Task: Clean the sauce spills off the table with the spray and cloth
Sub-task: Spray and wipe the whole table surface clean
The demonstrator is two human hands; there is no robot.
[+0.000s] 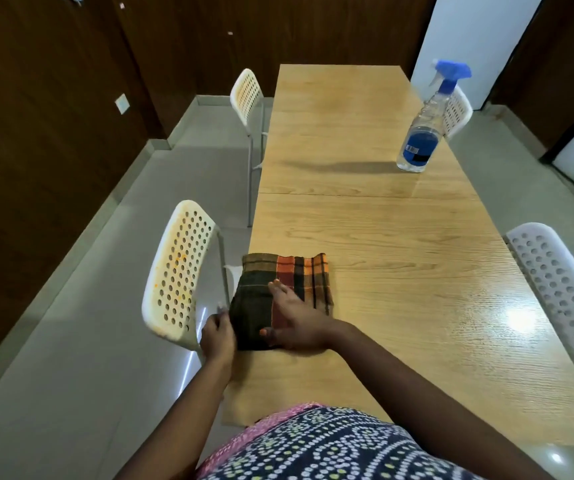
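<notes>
Right hand [296, 323] flat on cloth [278, 292] (left hand [218, 336] seemingly gripping its edge).

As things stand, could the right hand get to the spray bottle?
Probably yes: the right hand lies flat on the cloth, and bare table separates it from the spray bottle; it is far, so leaning likely.

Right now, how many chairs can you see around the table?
4: near left chair, far left chair, near right chair, far right chair behind the spray bottle. More may sit out of view.
</notes>
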